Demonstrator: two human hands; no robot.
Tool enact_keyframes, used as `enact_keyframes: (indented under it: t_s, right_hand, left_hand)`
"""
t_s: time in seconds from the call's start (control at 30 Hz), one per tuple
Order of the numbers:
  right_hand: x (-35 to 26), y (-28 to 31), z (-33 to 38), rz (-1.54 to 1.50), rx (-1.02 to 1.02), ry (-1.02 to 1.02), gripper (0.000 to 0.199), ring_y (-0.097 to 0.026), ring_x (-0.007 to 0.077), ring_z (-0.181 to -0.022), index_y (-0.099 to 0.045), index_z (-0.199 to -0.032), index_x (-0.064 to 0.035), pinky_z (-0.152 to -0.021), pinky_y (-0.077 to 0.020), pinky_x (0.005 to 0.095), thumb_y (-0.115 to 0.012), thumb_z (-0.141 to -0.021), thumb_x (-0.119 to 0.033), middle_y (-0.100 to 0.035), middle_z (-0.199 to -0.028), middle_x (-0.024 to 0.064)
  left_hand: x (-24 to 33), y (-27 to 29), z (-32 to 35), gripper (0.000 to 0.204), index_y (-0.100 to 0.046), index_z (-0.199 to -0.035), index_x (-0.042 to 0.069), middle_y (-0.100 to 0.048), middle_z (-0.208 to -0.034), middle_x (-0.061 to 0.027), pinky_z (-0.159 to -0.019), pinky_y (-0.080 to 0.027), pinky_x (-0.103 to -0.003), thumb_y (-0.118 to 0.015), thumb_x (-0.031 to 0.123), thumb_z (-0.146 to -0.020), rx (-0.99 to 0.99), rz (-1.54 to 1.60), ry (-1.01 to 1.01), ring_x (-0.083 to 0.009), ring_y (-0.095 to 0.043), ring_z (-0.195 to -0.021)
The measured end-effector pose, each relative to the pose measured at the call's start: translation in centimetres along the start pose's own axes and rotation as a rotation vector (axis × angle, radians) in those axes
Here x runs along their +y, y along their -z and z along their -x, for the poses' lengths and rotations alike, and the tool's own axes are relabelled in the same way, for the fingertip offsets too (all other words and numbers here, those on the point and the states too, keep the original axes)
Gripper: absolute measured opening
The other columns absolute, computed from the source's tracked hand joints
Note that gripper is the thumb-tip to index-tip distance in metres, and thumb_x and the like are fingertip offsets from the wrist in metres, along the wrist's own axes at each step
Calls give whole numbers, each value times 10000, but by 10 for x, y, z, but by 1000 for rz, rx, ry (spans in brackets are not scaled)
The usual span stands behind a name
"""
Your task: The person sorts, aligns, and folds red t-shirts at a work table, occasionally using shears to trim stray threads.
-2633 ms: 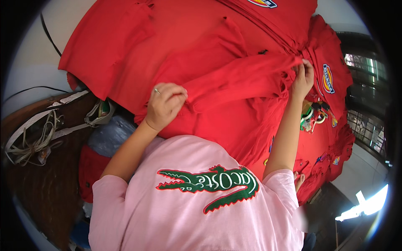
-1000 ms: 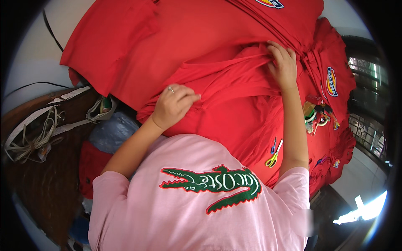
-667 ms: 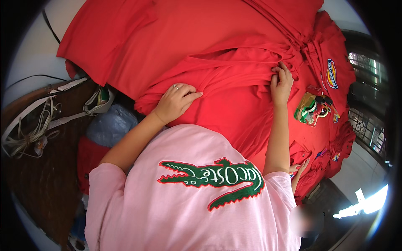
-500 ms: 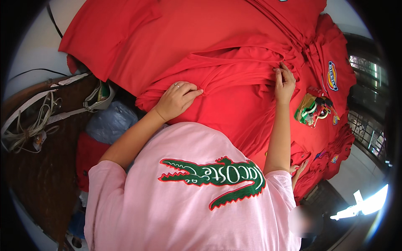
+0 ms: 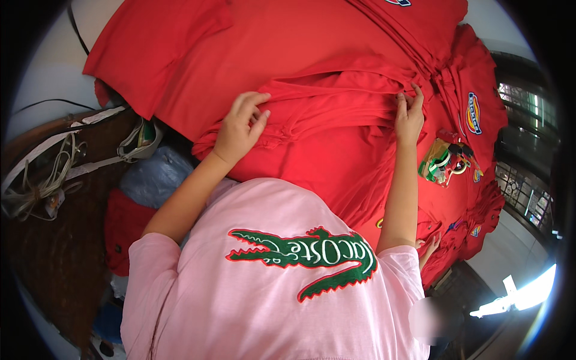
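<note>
A heap of red shirts (image 5: 240,54) covers the surface before me. In its middle lies a gathered red shirt (image 5: 336,102) with a long, loose opening edge and bunched folds. My left hand (image 5: 237,129) is at the left end of these folds, its fingers and thumb apart, no cloth gripped. At the right end, my right hand (image 5: 409,117) rests against the cloth with thumb and forefinger raised and a gap between them.
A clear box of small tools (image 5: 444,161) sits on the red cloth at right. Behind it lies a shirt with an embroidered badge (image 5: 473,114). Another person's hand (image 5: 429,247) shows at lower right. Bundled cable (image 5: 45,174) and a bluish plastic bag (image 5: 159,177) are at left.
My left hand has let go of the folds and moved up and left, its fingers spreading. The right hand's pinch has loosened, the forefinger stretching upward. The gathered opening has shifted slightly.
</note>
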State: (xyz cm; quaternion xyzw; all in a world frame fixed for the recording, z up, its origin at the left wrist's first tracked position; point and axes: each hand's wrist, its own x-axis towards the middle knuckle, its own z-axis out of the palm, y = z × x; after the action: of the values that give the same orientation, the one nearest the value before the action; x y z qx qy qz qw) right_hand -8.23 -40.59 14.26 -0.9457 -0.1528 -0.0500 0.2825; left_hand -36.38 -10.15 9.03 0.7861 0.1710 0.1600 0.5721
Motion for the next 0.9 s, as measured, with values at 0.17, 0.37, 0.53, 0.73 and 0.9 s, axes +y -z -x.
enact_keyframes:
  t_s: [0.17, 0.37, 0.53, 0.73, 0.9]
  right_hand:
    - [-7, 2, -31, 191, -137, -69, 707, -745, 388, -963, -642, -1377, -94, -865, -560, 453, -603, -960, -663, -771, -996, 212]
    - [-36, -17, -46, 608, -207, 1, 718, -735, 443, -959, -687, -1331, -99, -828, -575, 526, -580, -928, -684, -754, -963, 269]
    - [-19, -24, -48, 636, -137, 37, 530, -734, 446, -927, -710, -1312, -140, -816, -574, 548, -551, -979, -521, -754, -950, 260]
    - [-10, -25, -49, 611, -98, -3, 477, -728, 451, -930, -720, -1272, -131, -841, -568, 541, -564, -988, -481, -757, -977, 247]
    - [-46, -19, -19, 357, 185, 255, 300, -703, 366, -875, -727, -1051, -111, -848, -525, 462, -730, -919, -379, -749, -933, 131]
  left_hand:
    - [-14, 9, -28, 488, -643, -1328, 61, -622, -1295, -138, -1040, -473, -442, -817, 193, -892, 150, -398, -158, -279, -641, -1129]
    - [-26, -2, -48, 553, -653, -1343, 56, -714, -1132, -126, -942, -546, -386, -865, 193, -851, 63, -45, 67, -237, -693, -1034]
    - [-26, -9, -51, 450, -699, -1276, 36, -697, -1034, -70, -900, -538, -305, -853, 117, -861, 70, -8, 113, -150, -646, -968]
    - [-21, -9, -50, 336, -737, -1175, 43, -682, -978, -64, -837, -542, -300, -838, 83, -858, 70, 25, 87, -142, -642, -912]
    - [-4, -16, -46, 325, -740, -1144, 75, -635, -904, -52, -833, -525, -329, -850, 115, -841, 34, -70, -53, -183, -632, -869]
